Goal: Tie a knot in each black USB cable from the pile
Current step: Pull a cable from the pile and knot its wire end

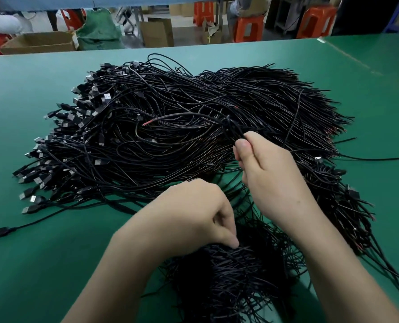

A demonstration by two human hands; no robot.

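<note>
Pile of black USB cables at green table centre, plug markings too small to read, right hand pinching one cable, left hand curled over near-edge bundle, grasp unclear

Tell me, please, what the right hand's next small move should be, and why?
Probably draw the right hand away from the left hand to snug the knot: it pinches a looped thin black USB cable above the black cable pile, while the left hand pinches strands.
</note>
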